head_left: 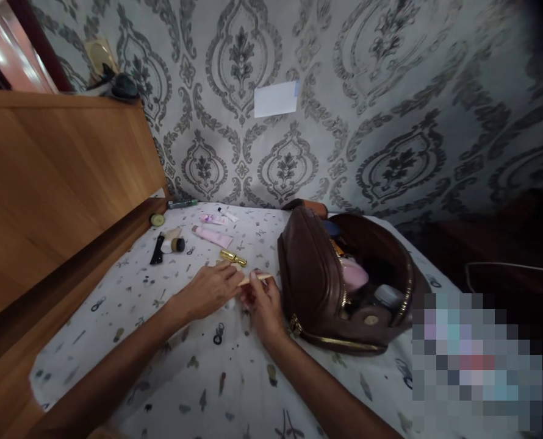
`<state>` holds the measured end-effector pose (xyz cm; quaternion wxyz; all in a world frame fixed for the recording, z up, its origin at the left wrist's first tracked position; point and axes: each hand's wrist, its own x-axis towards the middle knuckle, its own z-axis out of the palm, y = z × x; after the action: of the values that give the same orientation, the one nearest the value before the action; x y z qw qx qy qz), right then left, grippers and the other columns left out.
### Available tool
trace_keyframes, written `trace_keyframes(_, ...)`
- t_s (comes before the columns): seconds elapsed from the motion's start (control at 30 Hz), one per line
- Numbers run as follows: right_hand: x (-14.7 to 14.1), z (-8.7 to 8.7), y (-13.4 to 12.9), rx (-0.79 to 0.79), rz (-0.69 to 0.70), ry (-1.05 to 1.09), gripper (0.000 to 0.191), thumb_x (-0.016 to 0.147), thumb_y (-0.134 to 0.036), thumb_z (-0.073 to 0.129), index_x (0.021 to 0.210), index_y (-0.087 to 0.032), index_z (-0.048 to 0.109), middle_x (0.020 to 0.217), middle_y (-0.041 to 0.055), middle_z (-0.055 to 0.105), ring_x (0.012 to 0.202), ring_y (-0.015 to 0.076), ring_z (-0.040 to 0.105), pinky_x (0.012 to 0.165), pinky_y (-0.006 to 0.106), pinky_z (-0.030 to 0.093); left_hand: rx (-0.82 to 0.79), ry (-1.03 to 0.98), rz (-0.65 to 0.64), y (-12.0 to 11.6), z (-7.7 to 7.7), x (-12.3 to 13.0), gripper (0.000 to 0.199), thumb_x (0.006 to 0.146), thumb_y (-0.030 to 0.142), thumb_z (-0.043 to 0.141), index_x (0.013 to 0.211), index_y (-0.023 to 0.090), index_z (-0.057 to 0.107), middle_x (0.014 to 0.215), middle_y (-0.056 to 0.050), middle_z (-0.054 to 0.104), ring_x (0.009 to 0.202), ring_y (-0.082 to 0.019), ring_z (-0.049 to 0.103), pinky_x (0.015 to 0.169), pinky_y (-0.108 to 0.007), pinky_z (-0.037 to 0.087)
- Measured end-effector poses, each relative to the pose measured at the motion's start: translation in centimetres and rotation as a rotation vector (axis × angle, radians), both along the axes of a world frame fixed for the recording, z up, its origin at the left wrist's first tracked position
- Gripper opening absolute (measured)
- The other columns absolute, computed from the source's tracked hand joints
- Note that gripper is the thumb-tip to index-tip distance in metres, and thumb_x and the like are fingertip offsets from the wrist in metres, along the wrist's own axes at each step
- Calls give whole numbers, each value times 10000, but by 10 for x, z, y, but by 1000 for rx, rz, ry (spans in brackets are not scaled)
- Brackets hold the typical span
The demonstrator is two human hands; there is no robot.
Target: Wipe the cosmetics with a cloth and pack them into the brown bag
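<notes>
Between my two hands is a slim, pale peach stick-like item (263, 277), its exact kind unclear. My right hand (266, 308) pinches it between thumb and fingers. The fingers of my left hand (213, 291) are closed at its other end, and they hide that part. Just beyond my left hand lies a shiny gold tube (233, 257). A pink squeeze tube (213, 236) rests farther back on the patterned white cloth (193, 378). To the right of my right hand stands a brown toiletry bag (310, 265), unzipped, with a pink item (354, 274) showing inside.
Small tubes (213, 219) and a green pen-like item (182, 203) lie toward the wall. A black tube (157, 250) and a dark-capped bottle (177, 245) sit at left, near a wooden panel (65, 195). Patterned wallpaper (290, 152) rises behind. The lower right is pixelated.
</notes>
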<state>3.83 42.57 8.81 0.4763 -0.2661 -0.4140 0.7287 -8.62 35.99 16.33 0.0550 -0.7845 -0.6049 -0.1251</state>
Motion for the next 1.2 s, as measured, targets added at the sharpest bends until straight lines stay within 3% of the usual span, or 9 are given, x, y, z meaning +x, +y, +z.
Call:
trace_keyframes(0.17, 3, 6, 3, -106, 135, 107, 384, 674, -478, 787, 834, -203, 571, 628, -34, 626, 505, 110, 555, 454, 217, 410, -77, -754, 179, -1, -3, -18, 263, 897, 456, 569, 830, 209, 633, 825, -27, 668, 810, -200, 598, 767, -304, 452)
trace_keyframes(0.3, 4, 7, 6, -158, 189, 161, 383, 622, -389, 841, 861, -201, 607, 680, -33, 655, 542, 104, 585, 479, 209, 427, -97, -1002, 333, 2, -13, -39, 476, 892, 624, 432, 801, 182, 581, 660, -2, 594, 537, -144, 553, 539, -269, 440)
trace_keyframes(0.4, 4, 7, 7, -181, 193, 183, 433, 600, -392, 873, 902, -210, 621, 752, -32, 685, 588, 101, 616, 493, 197, 436, -136, -1158, 387, 3, -23, -39, 577, 860, 716, 381, 842, 174, 578, 641, 2, 595, 455, -129, 537, 460, -253, 415)
trace_keyframes(0.6, 4, 8, 5, -186, 210, 187, 483, 593, -440, 891, 926, -206, 632, 824, -9, 718, 632, 117, 647, 498, 195, 438, -64, -1244, 385, 1, -29, -24, 549, 802, 714, 520, 742, 173, 591, 559, 40, 523, 500, -107, 463, 477, -224, 348)
trace_keyframes(0.77, 6, 11, 5, -180, 250, 169, 424, 611, -407, 884, 887, -187, 649, 784, -8, 709, 589, 116, 634, 503, 209, 441, -50, -1287, 381, -3, -26, -21, 548, 836, 710, 471, 710, 186, 569, 509, 55, 481, 462, -103, 415, 456, -227, 307)
trace_keyframes(1.03, 8, 12, 6, -150, 310, 136, 434, 627, -459, 867, 896, -181, 670, 738, -11, 694, 589, 100, 620, 523, 197, 435, -232, -1280, 244, -7, -23, -24, 513, 806, 679, 570, 671, 186, 519, 556, 59, 446, 483, -91, 377, 469, -219, 303)
trace_keyframes(1.2, 11, 15, 5, -100, 348, 113, 437, 655, -475, 845, 938, -182, 683, 756, -3, 691, 590, 103, 606, 502, 196, 416, -324, -1225, 153, -11, -19, -30, 478, 857, 629, 553, 684, 189, 482, 619, 57, 421, 550, -95, 364, 509, -211, 303)
